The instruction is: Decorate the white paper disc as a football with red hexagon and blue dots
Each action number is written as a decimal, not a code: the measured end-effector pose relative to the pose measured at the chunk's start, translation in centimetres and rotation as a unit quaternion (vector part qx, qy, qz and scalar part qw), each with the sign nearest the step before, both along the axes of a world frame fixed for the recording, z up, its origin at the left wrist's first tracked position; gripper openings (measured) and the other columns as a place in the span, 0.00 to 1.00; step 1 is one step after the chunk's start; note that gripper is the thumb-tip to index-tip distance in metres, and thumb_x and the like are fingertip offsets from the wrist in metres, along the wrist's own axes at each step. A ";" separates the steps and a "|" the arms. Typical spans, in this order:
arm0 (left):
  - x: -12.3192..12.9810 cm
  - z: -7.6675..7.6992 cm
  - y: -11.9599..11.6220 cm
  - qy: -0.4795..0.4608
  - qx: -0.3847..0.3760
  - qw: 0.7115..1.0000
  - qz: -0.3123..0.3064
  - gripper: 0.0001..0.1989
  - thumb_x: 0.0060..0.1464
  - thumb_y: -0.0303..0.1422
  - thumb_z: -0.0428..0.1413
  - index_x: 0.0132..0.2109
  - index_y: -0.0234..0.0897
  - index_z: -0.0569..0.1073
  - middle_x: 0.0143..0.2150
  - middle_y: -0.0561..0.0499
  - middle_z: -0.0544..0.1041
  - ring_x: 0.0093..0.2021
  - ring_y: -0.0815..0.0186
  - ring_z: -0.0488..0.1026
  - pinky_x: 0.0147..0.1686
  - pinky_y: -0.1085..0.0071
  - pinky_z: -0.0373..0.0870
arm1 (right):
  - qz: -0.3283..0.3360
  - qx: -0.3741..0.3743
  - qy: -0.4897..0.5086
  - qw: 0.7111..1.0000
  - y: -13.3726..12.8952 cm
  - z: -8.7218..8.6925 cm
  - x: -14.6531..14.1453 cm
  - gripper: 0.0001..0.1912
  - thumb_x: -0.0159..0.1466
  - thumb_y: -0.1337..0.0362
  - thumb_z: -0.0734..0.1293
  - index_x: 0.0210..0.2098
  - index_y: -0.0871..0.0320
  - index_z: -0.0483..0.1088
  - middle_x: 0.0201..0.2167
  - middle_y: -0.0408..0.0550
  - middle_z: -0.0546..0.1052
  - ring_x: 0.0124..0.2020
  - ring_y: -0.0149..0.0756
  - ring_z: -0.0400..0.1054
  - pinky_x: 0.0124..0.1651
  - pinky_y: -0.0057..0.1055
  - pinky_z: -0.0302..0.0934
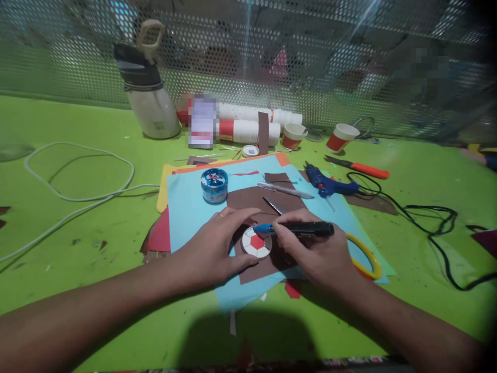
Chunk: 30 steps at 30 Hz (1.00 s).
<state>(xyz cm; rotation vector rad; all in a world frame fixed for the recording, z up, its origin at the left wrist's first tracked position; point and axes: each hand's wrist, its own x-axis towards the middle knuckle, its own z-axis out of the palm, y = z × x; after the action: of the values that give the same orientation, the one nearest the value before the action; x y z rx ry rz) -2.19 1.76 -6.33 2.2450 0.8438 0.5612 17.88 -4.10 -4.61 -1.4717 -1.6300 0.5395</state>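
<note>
My right hand (316, 246) grips a black marker (306, 229) with a blue front end, its tip at the upper edge of a small white disc (251, 250). A red hexagon with thin lines running outward marks the disc's face. My left hand (223, 238) curls its thumb and fingers around the disc's left side, steadying it on brown paper (248, 272). Behind my right hand lie scissors with yellow handles (375, 267), partly hidden by it. A silver pen (285, 190) and a round blue-lidded jar (214, 185) rest beyond my hands.
Light blue sheets (186, 207) lie under the work on the green table (77, 290). At right are a blue glue gun (330, 182) with a black cord and an orange-handled cutter (368, 170). Paper cups (294, 135), a white jug (153, 106) and a white cable (89, 199) stand or lie farther out.
</note>
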 end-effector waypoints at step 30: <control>-0.2 0.0 0.0 0.009 -0.004 1.000 -0.004 0.35 0.53 0.37 0.63 0.64 0.41 0.57 0.56 0.46 0.70 0.56 0.56 0.66 0.55 0.58 0.65 | -0.035 0.031 0.021 0.999 0.0 -0.2 0.1 0.04 0.63 0.62 0.67 0.33 0.56 0.71 0.20 0.40 0.73 0.18 0.29 0.66 0.25 0.28 0.64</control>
<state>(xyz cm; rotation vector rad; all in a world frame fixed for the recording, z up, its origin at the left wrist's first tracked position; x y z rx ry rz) -2.35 1.76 -6.32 2.2476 0.8447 0.5340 17.94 -4.14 -4.84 -1.4557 -1.5437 0.4728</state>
